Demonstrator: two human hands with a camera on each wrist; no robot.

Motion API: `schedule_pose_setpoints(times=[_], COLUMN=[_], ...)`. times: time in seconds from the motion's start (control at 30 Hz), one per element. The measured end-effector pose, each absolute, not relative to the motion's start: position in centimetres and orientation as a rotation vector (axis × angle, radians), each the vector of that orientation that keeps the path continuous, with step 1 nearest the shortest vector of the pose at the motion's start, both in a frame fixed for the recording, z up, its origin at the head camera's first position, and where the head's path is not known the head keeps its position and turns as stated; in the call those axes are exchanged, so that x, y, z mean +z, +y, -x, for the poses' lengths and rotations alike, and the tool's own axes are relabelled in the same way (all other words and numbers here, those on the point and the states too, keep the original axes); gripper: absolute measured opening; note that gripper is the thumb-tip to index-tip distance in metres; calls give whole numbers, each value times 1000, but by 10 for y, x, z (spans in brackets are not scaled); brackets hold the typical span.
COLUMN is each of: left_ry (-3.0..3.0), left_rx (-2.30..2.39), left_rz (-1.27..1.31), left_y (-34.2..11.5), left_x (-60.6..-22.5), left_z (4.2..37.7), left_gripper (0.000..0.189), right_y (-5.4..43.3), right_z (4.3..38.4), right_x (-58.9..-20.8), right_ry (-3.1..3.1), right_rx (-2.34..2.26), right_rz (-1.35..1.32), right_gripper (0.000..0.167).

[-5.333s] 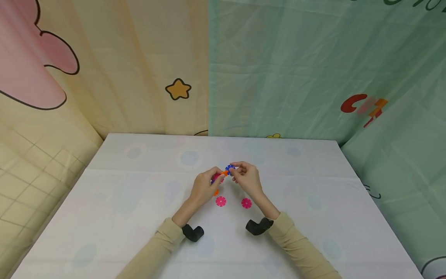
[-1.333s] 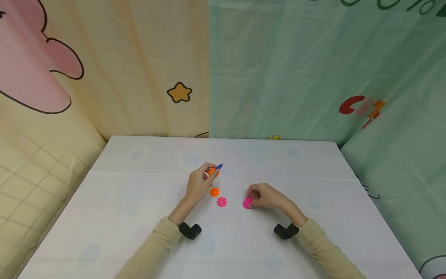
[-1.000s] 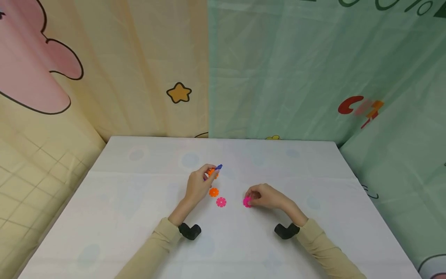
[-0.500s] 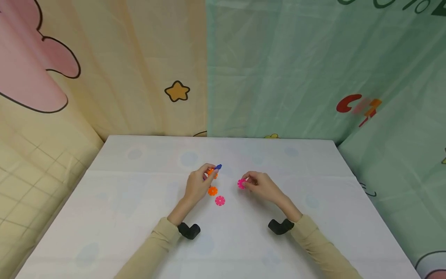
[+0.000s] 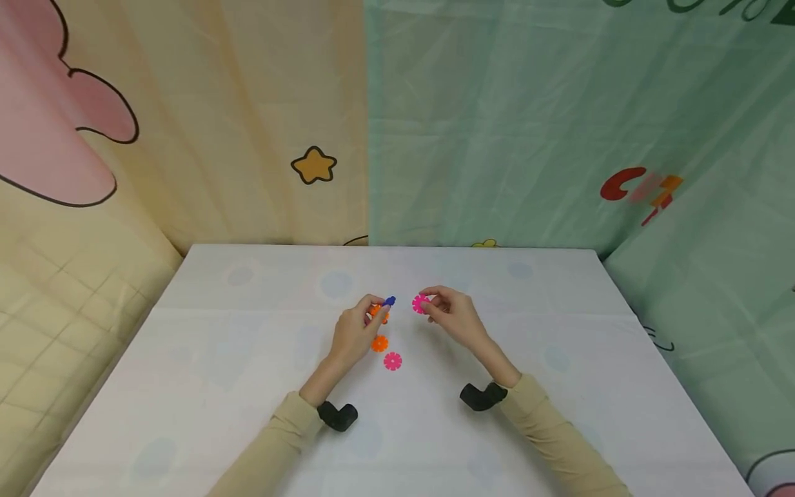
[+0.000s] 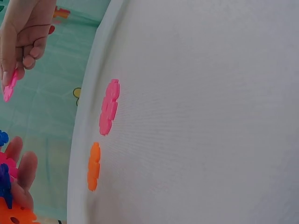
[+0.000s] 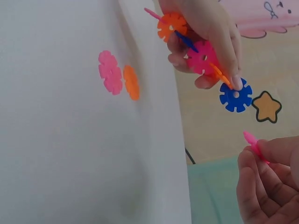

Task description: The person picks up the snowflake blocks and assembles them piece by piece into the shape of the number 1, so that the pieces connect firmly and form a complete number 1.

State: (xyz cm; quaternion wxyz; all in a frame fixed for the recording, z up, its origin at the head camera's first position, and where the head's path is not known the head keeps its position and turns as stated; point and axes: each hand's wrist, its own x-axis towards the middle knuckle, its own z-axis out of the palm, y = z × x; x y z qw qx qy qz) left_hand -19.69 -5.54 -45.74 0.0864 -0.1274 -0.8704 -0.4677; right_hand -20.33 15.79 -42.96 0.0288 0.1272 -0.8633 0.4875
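Note:
In the head view my left hand (image 5: 352, 336) holds up a chain of several notched snowflake discs in pink, orange and blue. The right wrist view shows the chain more fully, with a blue disc (image 7: 236, 94) at its end by the thumb tip and a pink disc (image 7: 200, 58) further along. Part of the chain is hidden behind the fingers. My right hand (image 5: 461, 322) pinches a single pink snowflake disc (image 5: 419, 304) between thumb and forefinger, a short gap to the right of the chain's blue end.
On the white tabletop (image 5: 248, 414), just nearer than the left hand, lie a loose orange disc (image 5: 379, 344) and a loose pink disc (image 5: 393, 361). Printed curtains (image 5: 484, 138) hang behind the table's far edge.
At the earliest frame both hands were together at the blue disc. My right hand then gripped the pink disc on the table's right and raised it up and left towards the chain; the left stayed nearly still.

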Motion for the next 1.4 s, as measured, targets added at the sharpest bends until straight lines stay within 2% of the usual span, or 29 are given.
schedule_pose_setpoints(times=[1.4], left_ry=[-2559], left_rx=[-1315], left_rz=[486], left_y=[-50], left_x=[-465], left_z=[203], left_gripper=[17], right_y=[124], right_z=[219], right_x=[-434], right_ry=[-2548], right_rx=[1636], right_rz=[-254], right_gripper=[23])
